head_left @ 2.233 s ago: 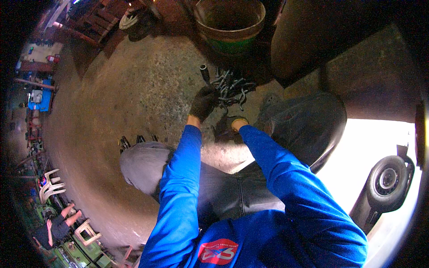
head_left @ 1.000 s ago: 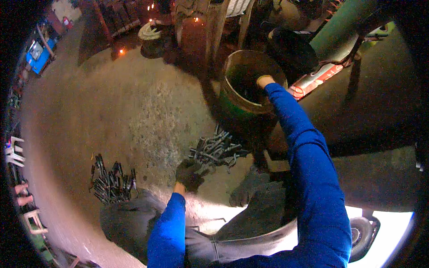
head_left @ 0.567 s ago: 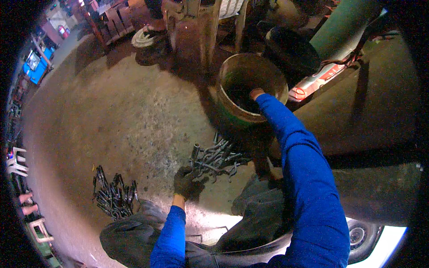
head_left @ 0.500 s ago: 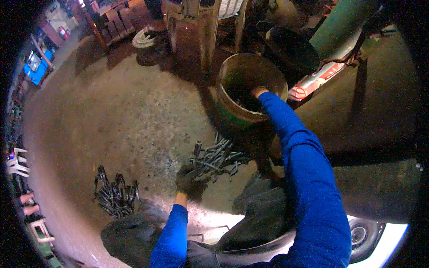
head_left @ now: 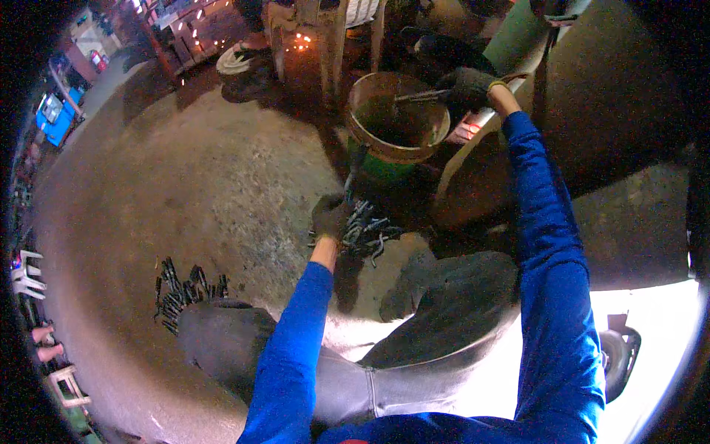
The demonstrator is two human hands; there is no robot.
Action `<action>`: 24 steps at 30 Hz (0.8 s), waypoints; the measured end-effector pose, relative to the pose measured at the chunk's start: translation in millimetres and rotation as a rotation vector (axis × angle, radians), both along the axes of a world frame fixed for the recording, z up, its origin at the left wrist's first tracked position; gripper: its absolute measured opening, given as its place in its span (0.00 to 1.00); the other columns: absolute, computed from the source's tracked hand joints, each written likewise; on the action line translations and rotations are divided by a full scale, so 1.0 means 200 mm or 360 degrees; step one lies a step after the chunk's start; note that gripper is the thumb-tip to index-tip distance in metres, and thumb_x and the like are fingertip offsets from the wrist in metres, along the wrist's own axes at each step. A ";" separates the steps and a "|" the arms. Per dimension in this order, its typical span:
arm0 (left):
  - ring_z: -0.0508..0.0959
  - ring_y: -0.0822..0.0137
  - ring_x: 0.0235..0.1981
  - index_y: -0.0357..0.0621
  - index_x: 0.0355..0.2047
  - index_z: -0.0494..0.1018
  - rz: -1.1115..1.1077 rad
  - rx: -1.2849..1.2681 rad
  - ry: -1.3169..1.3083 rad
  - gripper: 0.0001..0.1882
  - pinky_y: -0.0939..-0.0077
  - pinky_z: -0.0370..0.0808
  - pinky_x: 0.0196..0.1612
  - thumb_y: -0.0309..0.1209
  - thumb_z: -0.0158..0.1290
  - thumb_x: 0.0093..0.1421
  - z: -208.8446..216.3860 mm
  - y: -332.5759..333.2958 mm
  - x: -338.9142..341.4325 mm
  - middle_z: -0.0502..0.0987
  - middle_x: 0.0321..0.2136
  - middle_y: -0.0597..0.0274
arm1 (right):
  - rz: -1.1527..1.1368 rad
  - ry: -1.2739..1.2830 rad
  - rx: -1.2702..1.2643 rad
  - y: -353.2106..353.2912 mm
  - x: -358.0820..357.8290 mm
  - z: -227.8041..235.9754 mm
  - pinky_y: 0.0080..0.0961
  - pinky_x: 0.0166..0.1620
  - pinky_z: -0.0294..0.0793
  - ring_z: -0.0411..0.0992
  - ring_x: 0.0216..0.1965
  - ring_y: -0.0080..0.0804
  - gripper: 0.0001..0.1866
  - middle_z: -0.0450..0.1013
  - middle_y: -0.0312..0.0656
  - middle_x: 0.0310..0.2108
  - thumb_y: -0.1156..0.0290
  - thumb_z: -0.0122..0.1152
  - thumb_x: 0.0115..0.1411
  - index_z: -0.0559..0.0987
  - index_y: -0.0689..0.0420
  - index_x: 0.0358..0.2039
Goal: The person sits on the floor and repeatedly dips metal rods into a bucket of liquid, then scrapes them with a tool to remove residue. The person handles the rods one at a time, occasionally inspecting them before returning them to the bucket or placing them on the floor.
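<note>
My right hand (head_left: pixel 469 90), in a dark glove, is raised at the right rim of a bucket (head_left: pixel 390 172). Its fingers are closed around a thin greyish metal rod (head_left: pixel 421 96) that reaches left over the bucket's mouth. The bucket is worn and pale at the rim, green lower down; its inside is dark. My left hand (head_left: pixel 330 216), also gloved, grips a dark rod-like piece (head_left: pixel 352 180) pointing up toward the bucket; its exact kind is unclear. Just right of that hand, a pile of short bent metal rods (head_left: pixel 367 228) lies on the ground.
A second pile of dark metal pieces (head_left: pixel 177 291) lies left, by my knee. Sparks (head_left: pixel 302 42) fly beyond the bucket, near a worn plastic chair (head_left: pixel 333 52). A big curved metal surface (head_left: pixel 599 140) stands to the right. A white coil (head_left: pixel 234 61) lies at the far left.
My right hand has come out of the bucket, up and right, with a metal rod in it. My left hand has moved up and right with its piece. Sparks have appeared at the back.
</note>
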State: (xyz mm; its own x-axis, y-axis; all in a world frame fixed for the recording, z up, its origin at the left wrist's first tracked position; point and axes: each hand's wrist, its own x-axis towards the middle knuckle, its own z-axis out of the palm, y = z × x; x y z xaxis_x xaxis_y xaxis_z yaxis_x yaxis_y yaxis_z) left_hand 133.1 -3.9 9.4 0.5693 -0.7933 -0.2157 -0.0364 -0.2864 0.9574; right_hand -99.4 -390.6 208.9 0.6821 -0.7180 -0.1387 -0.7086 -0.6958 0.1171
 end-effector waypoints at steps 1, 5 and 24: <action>0.77 0.65 0.31 0.39 0.35 0.77 0.0091 -0.0011 0.0105 0.17 0.72 0.73 0.38 0.32 0.64 0.44 0.09 -0.03 -0.04 0.80 0.32 0.55 | 0.0039 -0.0033 -0.0020 0.04 -0.02 0.09 0.37 0.49 0.71 0.73 0.46 0.42 0.20 0.73 0.45 0.48 0.58 0.47 0.59 0.77 0.54 0.46; 0.77 0.64 0.30 0.40 0.35 0.77 -0.0096 -0.0089 0.0104 0.17 0.71 0.73 0.36 0.31 0.64 0.45 0.18 -0.10 -0.07 0.79 0.31 0.56 | 0.0174 -0.0117 -0.0141 0.27 -0.12 0.42 0.37 0.48 0.71 0.73 0.45 0.42 0.20 0.73 0.45 0.47 0.58 0.48 0.59 0.77 0.54 0.46; 0.76 0.67 0.32 0.43 0.35 0.77 -0.0195 -0.0378 0.0199 0.12 0.73 0.73 0.37 0.29 0.61 0.48 0.32 -0.08 -0.18 0.79 0.33 0.60 | 0.0441 -0.0318 -0.0479 0.86 -0.38 0.97 0.34 0.44 0.72 0.74 0.41 0.41 0.18 0.75 0.46 0.43 0.62 0.52 0.58 0.76 0.53 0.47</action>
